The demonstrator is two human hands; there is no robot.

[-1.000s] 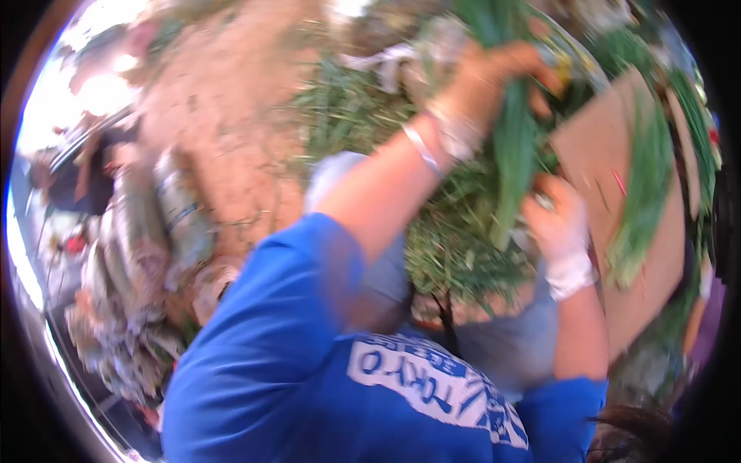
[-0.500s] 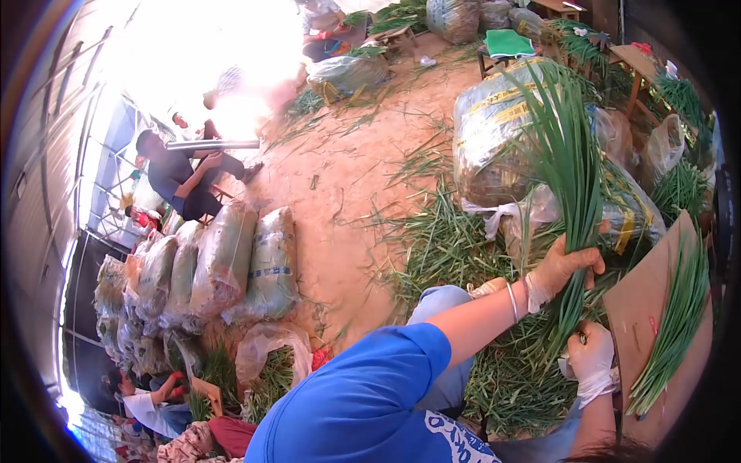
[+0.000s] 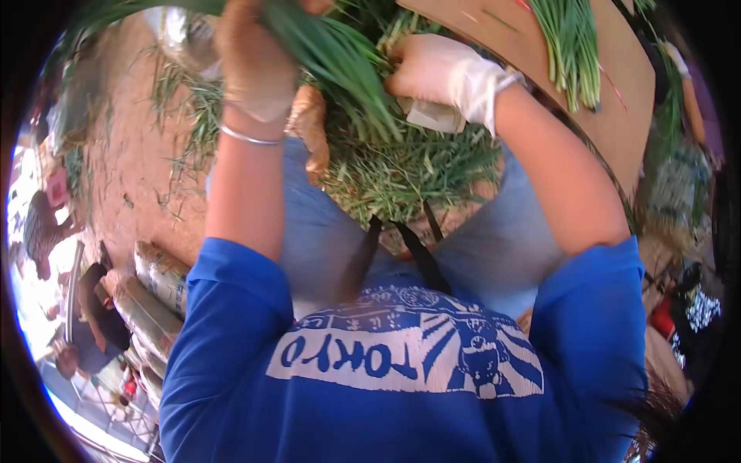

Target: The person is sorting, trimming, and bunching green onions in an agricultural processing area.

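My left hand (image 3: 258,65), blurred and thinly gloved with a bangle at the wrist, is closed around a bunch of long green leaves (image 3: 340,65) at the top. To its right is my right hand (image 3: 436,69) in a whitish glove, its fingers curled beside the stalks; what they hold is hidden. A white flap (image 3: 434,116) shows under that hand. Another green bunch (image 3: 567,46) lies on the brown board (image 3: 617,123) at the upper right. Below my hands, loose leaves (image 3: 409,174) are heaped between my knees.
At the left, stuffed plastic sacks (image 3: 150,312) stand near a seated person (image 3: 104,309). Scattered leaves lie on the reddish floor (image 3: 127,154). Another person's arm (image 3: 692,108) shows at the right edge. A wrapped bundle (image 3: 679,185) stands beyond the board.
The view has turned down onto my shirt and lap. My left hand still holds the bunch, whose cut ends now point toward the lower right. The leaves have tipped to the left.
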